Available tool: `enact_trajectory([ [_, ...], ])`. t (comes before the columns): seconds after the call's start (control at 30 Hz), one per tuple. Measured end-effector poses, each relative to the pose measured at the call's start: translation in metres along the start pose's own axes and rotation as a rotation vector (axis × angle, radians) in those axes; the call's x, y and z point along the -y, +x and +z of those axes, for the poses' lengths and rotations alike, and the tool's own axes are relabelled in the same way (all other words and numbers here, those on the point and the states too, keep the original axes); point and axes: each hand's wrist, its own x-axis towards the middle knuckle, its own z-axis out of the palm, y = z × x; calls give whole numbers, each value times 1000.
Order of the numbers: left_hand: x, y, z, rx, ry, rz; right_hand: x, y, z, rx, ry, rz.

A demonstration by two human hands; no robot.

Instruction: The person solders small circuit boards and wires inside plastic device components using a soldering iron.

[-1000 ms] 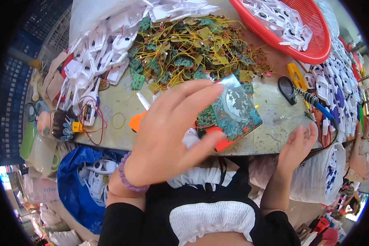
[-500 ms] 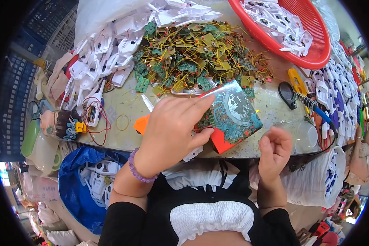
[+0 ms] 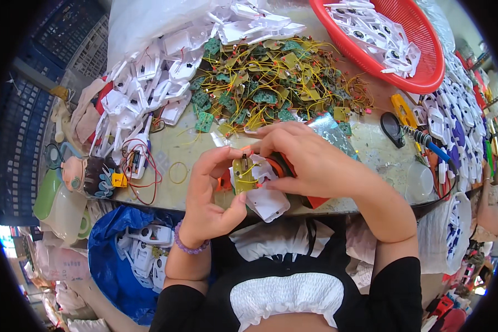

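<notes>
My left hand pinches a small circuit board with yellow wires on it, tilted up between thumb and fingers. Just right of it is a white plastic housing, its lower part hanging over the table's front edge. My right hand is curled over the housing from above, its thumb against the housing's side; some of its fingertips are hidden. Behind and under that hand stands a red box with a worn, silvery top. Beyond lies a heap of circuit boards with yellow wires.
White plastic housings pile up at the back left. A red basket holds more parts. A blue-handled soldering iron lies right, near a clear cup. Below the table's left edge hangs a blue bag with white housings.
My left hand has drawn back from the red box, bringing a circuit board to the white housing. My right hand has come in from the right and closed over the housing.
</notes>
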Motion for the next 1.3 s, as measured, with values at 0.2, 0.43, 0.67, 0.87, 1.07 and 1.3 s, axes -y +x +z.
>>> enact_trajectory([
  [0.2, 5, 0, -6, 13, -47, 44, -8, 12, 6, 139, 164, 67],
  [0.43, 7, -2, -11, 13, -49, -1, 0, 13, -10, 76, 212, 145],
  [0.67, 9, 6, -7, 22, 37, 19, 13, -10, -19, -114, 142, 149],
  [0.87, 10, 13, 0, -62, 188, -105, 23, -24, -9, -367, 102, 109],
  [1.07, -23, 42, 2, 68, 610, 94, 28, -18, -5, -471, -56, -14],
  [1.3, -30, 59, 7, 47, 582, 58, 27, -13, 4, -580, 221, 72],
])
